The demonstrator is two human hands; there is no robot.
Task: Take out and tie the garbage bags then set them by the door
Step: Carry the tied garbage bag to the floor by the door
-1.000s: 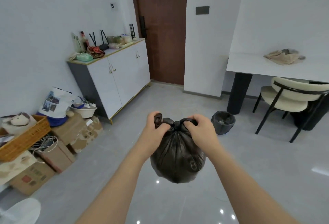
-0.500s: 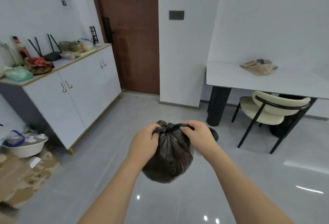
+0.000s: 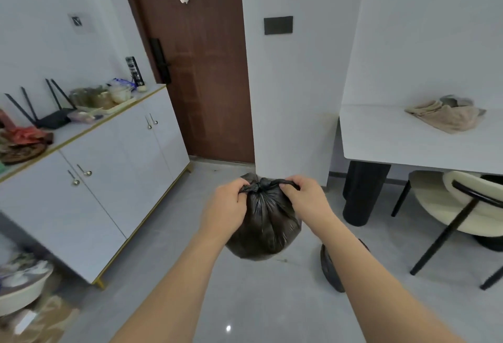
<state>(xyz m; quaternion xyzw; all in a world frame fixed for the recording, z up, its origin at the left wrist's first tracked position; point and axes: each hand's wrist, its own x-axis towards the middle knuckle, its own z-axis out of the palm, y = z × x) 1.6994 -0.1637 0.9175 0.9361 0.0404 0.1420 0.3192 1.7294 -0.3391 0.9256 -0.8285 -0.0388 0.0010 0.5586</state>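
A full black garbage bag (image 3: 265, 222) hangs in the air in front of me, its neck gathered into a knot at the top. My left hand (image 3: 226, 206) pinches the left end of the knot and my right hand (image 3: 306, 197) pinches the right end. The brown door (image 3: 196, 70) stands shut straight ahead beyond the bag. A small dark bin (image 3: 330, 269) sits on the floor under my right forearm, mostly hidden by it.
A white cabinet (image 3: 109, 173) with clutter on top runs along the left wall up to the door. A white table (image 3: 408, 135) and a cream chair (image 3: 457, 206) stand at the right. Boxes and a basin (image 3: 19, 285) lie at the lower left.
I have moved closer to the door, which now looms larger. The bin has slid from beside the bag to under my right arm. Both hands keep their grip on the bag's knot.
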